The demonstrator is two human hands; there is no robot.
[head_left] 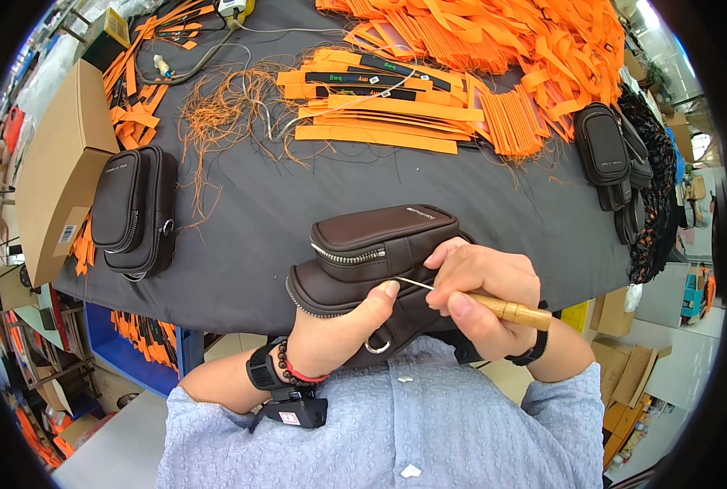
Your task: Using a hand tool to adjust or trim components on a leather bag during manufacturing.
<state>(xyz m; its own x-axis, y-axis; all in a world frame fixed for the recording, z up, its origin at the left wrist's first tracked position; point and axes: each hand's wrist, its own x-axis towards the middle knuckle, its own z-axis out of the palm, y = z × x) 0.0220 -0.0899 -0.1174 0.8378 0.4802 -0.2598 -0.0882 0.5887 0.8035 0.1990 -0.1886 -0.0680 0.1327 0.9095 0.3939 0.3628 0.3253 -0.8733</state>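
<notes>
A dark brown leather pouch bag (372,226) with a raised front pocket and silver zips is tilted at the near edge of the table, in front of my body. My left hand (331,336) grips its near lower side, the thumb pressed on the leather beside the seam. A metal D-ring (377,345) shows just beside that hand. In my right hand (494,285) is an awl (510,311) with a wooden handle. Its thin metal point reaches the bag close to my left thumb; whether the tip is in the leather I cannot tell. The left fingers are hidden beneath the bag.
A similar brown bag (135,212) stands at the left by a cardboard box (66,163). Orange straps (388,122) and loose orange threads (225,110) cover the far side, with a cable among them. Several dark bags (604,151) are stacked at the right; a blue bin (131,352) sits below left.
</notes>
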